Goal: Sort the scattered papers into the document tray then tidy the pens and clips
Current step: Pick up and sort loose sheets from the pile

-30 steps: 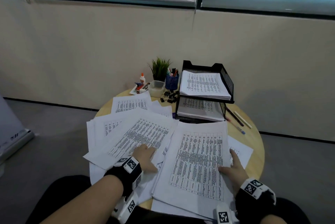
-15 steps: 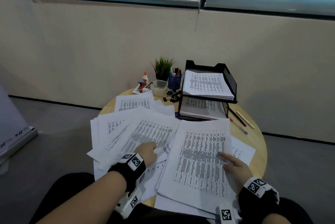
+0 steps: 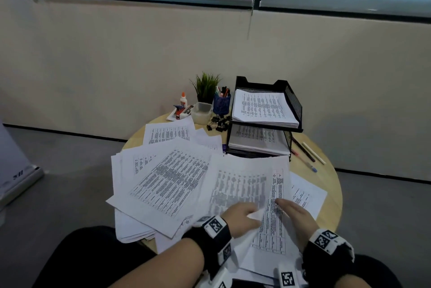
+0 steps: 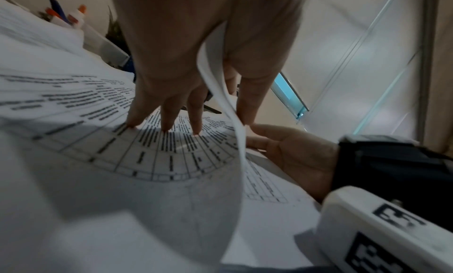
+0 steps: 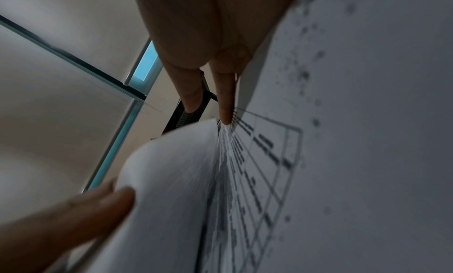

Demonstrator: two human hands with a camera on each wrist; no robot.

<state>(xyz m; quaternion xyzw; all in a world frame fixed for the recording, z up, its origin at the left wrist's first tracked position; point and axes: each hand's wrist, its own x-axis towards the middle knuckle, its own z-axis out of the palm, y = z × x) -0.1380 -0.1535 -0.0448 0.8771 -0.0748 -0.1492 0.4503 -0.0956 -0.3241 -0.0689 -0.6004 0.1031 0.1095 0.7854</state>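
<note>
Since a moment ago, both hands have come together on the white printed sheet of paper (image 3: 245,185) nearest the person, and its left part is now lifting and curling over, where before it was lying flat. The left hand (image 3: 242,216) is gripping the sheet's raised edge; in the left wrist view that edge is passing between thumb and fingers (image 4: 169,110), whose tips are pressing on the printed table beneath. The right hand (image 3: 295,220) is lying with straight fingers on the sheet's right strip, holding it down; the right wrist view is showing a fingertip (image 5: 226,110) touching the print beside the curling page.

This sheet is sitting on top of a loose stack at the near edge of the round, light wooden surface (image 3: 331,196). More scattered white printed papers (image 3: 168,178) are fanning out to the left, overlapping one another and hanging over the rim.

Behind them, the black two-tier mesh document tray (image 3: 293,105) is standing with printed sheets in both tiers. Just left of it, a pile of black binder clips (image 3: 218,123) is lying in front of a blue mesh pen cup (image 3: 221,104) holding pens. Loose pens (image 3: 307,153) are lying on the surface right of the tray. A small green potted plant (image 3: 206,85), a clear plastic container (image 3: 201,112) and a white glue bottle (image 3: 183,99) are standing at the far left.
</note>
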